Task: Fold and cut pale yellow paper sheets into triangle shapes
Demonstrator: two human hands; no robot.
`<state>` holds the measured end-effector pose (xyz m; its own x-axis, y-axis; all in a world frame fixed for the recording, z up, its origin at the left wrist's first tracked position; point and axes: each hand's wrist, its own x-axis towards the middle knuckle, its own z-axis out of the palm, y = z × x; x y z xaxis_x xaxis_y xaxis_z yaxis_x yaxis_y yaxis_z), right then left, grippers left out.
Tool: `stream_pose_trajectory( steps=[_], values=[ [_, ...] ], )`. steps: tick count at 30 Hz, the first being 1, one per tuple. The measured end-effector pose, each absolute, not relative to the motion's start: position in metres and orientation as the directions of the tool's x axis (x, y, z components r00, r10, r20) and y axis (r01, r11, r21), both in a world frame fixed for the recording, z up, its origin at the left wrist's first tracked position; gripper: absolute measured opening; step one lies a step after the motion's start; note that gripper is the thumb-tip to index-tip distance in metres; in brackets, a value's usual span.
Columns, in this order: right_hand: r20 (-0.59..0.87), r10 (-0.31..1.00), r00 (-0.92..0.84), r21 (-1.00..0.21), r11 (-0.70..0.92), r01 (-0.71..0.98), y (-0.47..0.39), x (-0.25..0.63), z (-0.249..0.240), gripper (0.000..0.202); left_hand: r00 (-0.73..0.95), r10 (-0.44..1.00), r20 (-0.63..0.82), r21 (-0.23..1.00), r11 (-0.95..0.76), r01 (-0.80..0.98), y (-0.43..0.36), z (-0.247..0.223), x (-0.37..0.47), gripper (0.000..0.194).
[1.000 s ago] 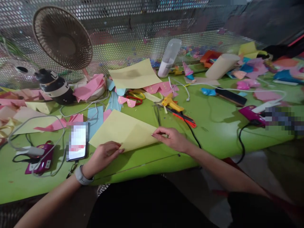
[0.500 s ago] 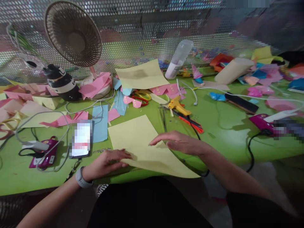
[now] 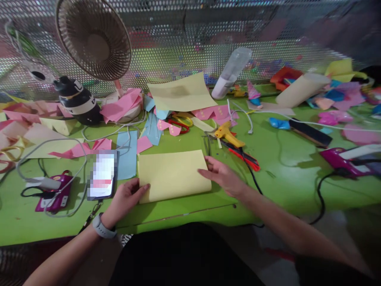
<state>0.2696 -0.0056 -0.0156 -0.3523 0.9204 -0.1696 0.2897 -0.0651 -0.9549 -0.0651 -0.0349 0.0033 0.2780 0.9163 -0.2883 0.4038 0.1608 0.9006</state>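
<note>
A yellow sheet of paper (image 3: 175, 174), folded over on itself with a rounded near edge, lies on the green table in front of me. My left hand (image 3: 127, 198) grips its left edge, thumb on top and fingers curled at the side. At the right edge, my right hand (image 3: 222, 176) pinches the paper between thumb and fingers. A phone (image 3: 102, 174) with a lit screen lies left of the sheet, beside a blue paper piece (image 3: 126, 155). Behind my right hand are a yellow glue gun (image 3: 229, 134) and a red cutter (image 3: 244, 158).
A fan (image 3: 94, 43) and a black bottle (image 3: 77, 101) stand at the back left. Another yellow sheet (image 3: 183, 93), scissors (image 3: 181, 122) and a clear bottle (image 3: 232, 73) are at the back. Power strips with cables lie at both sides, a cardboard roll (image 3: 302, 90) at the right.
The yellow sheet, earlier spread out with its near edge lifted, is now folded over. My left hand now grips its left edge; my right hand has closed on the right edge.
</note>
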Motion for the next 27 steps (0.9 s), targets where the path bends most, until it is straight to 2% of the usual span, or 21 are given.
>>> stream_pose_trajectory(
  steps=[3,4,6,8,9,11,13,16,18,20,23,25,27],
  values=[
    [-0.253,0.939,-0.232,-0.937,-0.178,0.299,-0.010,0.255,-0.018,0.086,0.231,0.959,-0.167,0.857,0.025,0.515,-0.036,0.001,-0.066,0.045],
    [-0.240,0.946,-0.218,-0.929,-0.159,0.334,-0.011,0.252,-0.019,0.086,0.194,0.978,-0.070,0.805,-0.060,0.591,-0.037,0.002,-0.066,0.052],
    [-0.176,0.959,-0.221,-0.909,-0.072,0.411,-0.012,0.250,-0.021,0.084,0.168,0.965,0.201,0.594,-0.257,0.763,-0.042,0.007,-0.065,0.061],
    [-0.121,0.961,-0.249,-0.882,0.011,0.472,-0.012,0.249,-0.021,0.079,0.313,0.859,0.405,0.322,-0.454,0.831,-0.047,0.013,-0.063,0.061],
    [-0.107,0.959,-0.261,-0.863,0.041,0.504,-0.012,0.249,-0.020,0.077,0.444,0.789,0.425,0.214,-0.564,0.797,-0.048,0.016,-0.061,0.059],
    [-0.101,0.957,-0.273,-0.810,0.080,0.581,-0.012,0.248,-0.019,0.073,0.710,0.620,0.333,0.113,-0.774,0.623,-0.049,0.019,-0.056,0.060],
    [-0.112,0.955,-0.275,-0.746,0.101,0.658,-0.013,0.246,-0.018,0.072,0.846,0.492,0.207,0.116,-0.871,0.478,-0.047,0.017,-0.051,0.063],
    [-0.079,0.960,-0.269,-0.620,0.164,0.768,-0.016,0.245,-0.019,0.066,0.863,0.496,0.093,0.154,-0.864,0.479,-0.043,0.007,-0.047,0.065],
    [0.047,0.965,-0.257,-0.490,0.246,0.836,-0.019,0.246,-0.020,0.056,0.863,0.501,0.060,0.178,-0.856,0.485,-0.041,0.000,-0.046,0.065],
    [0.233,0.934,-0.269,-0.365,0.341,0.866,-0.022,0.248,-0.018,0.045,0.868,0.495,0.051,0.197,-0.857,0.477,-0.041,-0.003,-0.046,0.066],
    [0.403,0.815,-0.416,-0.294,0.546,0.784,-0.025,0.250,-0.014,0.038,0.867,0.498,0.031,0.208,-0.851,0.482,-0.040,-0.004,-0.046,0.068],
    [0.386,0.724,-0.571,-0.308,0.685,0.660,-0.027,0.249,-0.013,0.042,0.867,0.498,0.021,0.218,-0.848,0.482,-0.038,-0.003,-0.046,0.068],
    [0.320,0.654,-0.686,-0.333,0.755,0.565,-0.029,0.248,-0.015,0.049,0.868,0.495,0.024,0.236,-0.847,0.477,-0.037,-0.002,-0.046,0.069]
  ],
)
